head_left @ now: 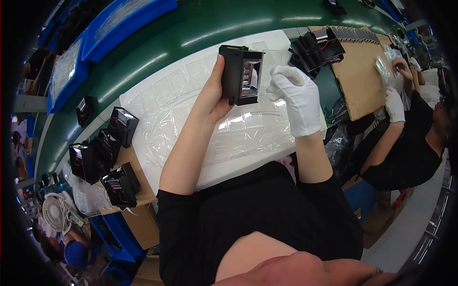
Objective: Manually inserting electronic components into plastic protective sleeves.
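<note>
My bare left hand [213,90] is wrapped round a black box-shaped housing [233,76], raised above the white work surface. Its open side, with a shiny reflective inside, faces to the right. Close beside that opening is my right hand [298,97] in a white glove, its fingers curled together in a pinch and apart from the housing. Whatever the pinch holds, if anything, is too small or clear to make out. Under both hands lies a clear plastic tray [243,128] with moulded pockets, wrinkled and glossy.
Similar black housings [98,152] cluster at the left, and more [315,50] stand at the back right beside a cardboard sheet [355,81]. Blue bins [126,21] line the far left of the green table [210,31]. A gloved co-worker [405,148] sits at the right.
</note>
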Motion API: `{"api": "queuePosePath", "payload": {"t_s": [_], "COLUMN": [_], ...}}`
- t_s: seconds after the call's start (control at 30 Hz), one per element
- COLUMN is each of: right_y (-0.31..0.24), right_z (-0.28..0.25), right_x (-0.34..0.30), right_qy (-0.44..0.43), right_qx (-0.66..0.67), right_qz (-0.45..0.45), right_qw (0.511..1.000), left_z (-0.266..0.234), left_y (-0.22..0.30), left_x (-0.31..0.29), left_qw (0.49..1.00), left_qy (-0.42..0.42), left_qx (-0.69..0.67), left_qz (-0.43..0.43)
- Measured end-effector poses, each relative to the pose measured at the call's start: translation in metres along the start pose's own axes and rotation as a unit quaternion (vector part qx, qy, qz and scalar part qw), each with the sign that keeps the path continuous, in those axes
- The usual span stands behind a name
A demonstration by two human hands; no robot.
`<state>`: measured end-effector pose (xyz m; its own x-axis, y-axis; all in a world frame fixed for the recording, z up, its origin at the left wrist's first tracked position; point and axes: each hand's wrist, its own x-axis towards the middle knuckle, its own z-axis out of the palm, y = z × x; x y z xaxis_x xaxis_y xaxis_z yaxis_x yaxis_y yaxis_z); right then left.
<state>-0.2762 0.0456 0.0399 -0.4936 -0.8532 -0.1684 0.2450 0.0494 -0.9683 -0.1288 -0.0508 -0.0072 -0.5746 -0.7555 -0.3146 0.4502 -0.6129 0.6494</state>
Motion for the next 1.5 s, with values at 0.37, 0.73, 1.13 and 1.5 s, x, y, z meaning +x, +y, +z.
{"api": "queuePosePath", "payload": {"t_s": [0.37,0.73,1.13,1.5], "right_y": [0.003,0.012,0.020,0.014], "right_z": [-0.014,-0.042,-0.144,-0.140], "right_x": [0.007,0.003,0.008,0.020], "right_qy": [-0.061,-0.104,-0.205,-0.276], "right_qx": [0.027,-0.315,-0.668,-0.710], "right_qz": [0.013,-0.158,-0.343,-0.355], "right_qw": [0.998,0.930,0.628,0.542], "left_z": [0.000,0.011,0.035,0.016], "left_y": [-0.005,0.022,-0.002,-0.075], "left_x": [0.004,0.020,-0.002,-0.048], "left_qw": [0.999,0.916,0.667,0.449], "left_qy": [-0.001,0.061,-0.246,-0.364], "left_qx": [0.048,0.373,0.688,0.769], "left_qz": [0.008,0.135,0.145,0.273]}}
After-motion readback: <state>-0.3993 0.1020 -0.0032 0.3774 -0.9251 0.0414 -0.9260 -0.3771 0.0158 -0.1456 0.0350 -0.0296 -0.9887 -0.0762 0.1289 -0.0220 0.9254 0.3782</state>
